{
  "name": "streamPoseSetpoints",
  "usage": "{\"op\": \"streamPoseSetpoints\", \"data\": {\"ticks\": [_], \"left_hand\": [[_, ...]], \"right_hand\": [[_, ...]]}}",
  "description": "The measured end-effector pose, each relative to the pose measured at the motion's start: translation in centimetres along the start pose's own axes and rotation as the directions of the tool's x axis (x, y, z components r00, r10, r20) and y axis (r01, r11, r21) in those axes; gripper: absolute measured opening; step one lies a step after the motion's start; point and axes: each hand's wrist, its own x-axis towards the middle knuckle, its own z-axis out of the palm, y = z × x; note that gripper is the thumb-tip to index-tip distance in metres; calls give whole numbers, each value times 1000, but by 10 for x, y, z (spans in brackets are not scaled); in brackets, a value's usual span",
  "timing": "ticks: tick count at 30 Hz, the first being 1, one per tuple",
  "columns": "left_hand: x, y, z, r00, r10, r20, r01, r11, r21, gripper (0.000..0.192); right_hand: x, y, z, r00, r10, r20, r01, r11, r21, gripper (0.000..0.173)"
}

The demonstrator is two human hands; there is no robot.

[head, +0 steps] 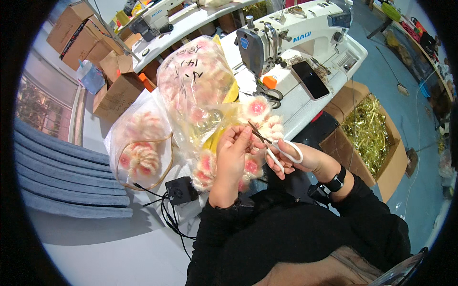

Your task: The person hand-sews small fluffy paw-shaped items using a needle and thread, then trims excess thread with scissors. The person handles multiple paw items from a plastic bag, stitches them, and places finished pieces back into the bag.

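My right hand (304, 157) grips a pair of scissors (288, 152) by its white loop handles. The dark blades are slightly apart and point towards the fingertips of my left hand (230, 153). My left thumb and forefinger come together beside the blade tips; whether something thin lies between them is too small to tell. Under and around my hands are fluffy cream plush paw pieces with pink pads (207, 168), and one more paw piece (257, 109) lies just beyond the blades. A large clear plastic bag (195, 75) full of similar pieces, with handwriting on it, leans behind.
A MAQI sewing machine (293, 35) stands ahead, with black-handled scissors (273, 96) and a smartphone (311, 80) on its table. To the left are a second bag of plush (143, 153) and a black box with cables (180, 191). At right, a carton (390, 178) holds gold tinsel.
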Motion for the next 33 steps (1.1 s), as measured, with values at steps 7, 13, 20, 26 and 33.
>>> {"op": "streamPoseSetpoints", "data": {"ticks": [7, 13, 20, 26, 33], "left_hand": [[2, -6, -1, 998, 9, -65, -8, 1000, 18, 21], [3, -10, -4, 989, 4, -149, -13, 998, -56, 25], [4, 6, -9, 893, 386, -232, -25, 557, 830, 25], [20, -7, 16, 860, 510, -38, -202, 407, 891, 29], [35, -21, 11, 939, 340, -57, -61, 326, 943, 32]], "right_hand": [[8, -2, 8, 986, -24, -167, 26, 1000, 12, 55], [-6, -6, -7, 995, 59, -81, -66, 994, -85, 42], [-39, -35, -49, 926, -135, -352, -2, 932, -362, 36], [-36, -42, -48, 956, -176, -234, 89, 936, -341, 37], [-45, -28, -54, 901, -205, -384, -53, 824, -564, 45]]}}
